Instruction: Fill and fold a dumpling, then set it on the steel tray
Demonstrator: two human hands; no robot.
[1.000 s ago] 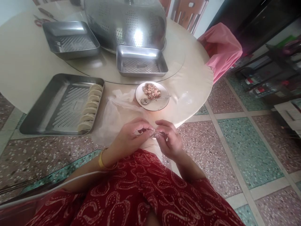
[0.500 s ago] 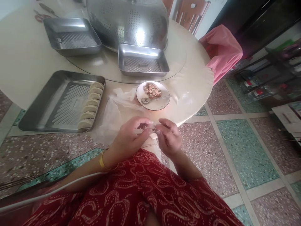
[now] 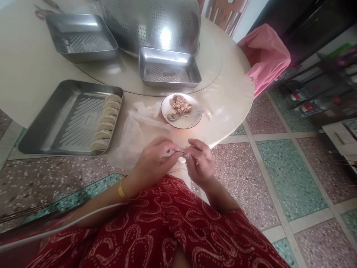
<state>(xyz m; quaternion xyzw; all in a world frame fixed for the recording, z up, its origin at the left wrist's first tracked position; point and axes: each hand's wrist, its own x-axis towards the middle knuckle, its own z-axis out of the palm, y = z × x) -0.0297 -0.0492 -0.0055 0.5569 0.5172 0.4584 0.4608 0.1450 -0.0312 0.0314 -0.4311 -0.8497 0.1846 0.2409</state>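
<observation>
In front of my lap, my left hand (image 3: 153, 160) and my right hand (image 3: 200, 160) meet fingertip to fingertip. Both are pinched closed on something small that the fingers mostly hide; a pale bit shows below them. Just beyond lies a white dark-rimmed plate (image 3: 182, 124) bearing a mound of minced filling (image 3: 180, 105). A metal spoon (image 3: 185, 115) rests across that plate, its handle over the right rim. To the left, a large metal tray (image 3: 60, 143) holds a row of folded dumplings (image 3: 107, 119) along its right side.
Two smaller metal trays (image 3: 82, 56) (image 3: 170, 82) stand farther back, before a big perforated metal basin (image 3: 150, 26). A thin plastic bag (image 3: 134, 134) lies left of the plate. Scissors (image 3: 41, 14) sit far left. Pink cloth (image 3: 266, 56) hangs beyond the table's right edge.
The fingertips of both hands have drawn slightly closer and pinch tighter. The view has shifted a little, so the table things appear slightly higher. Nothing on the table has been moved.
</observation>
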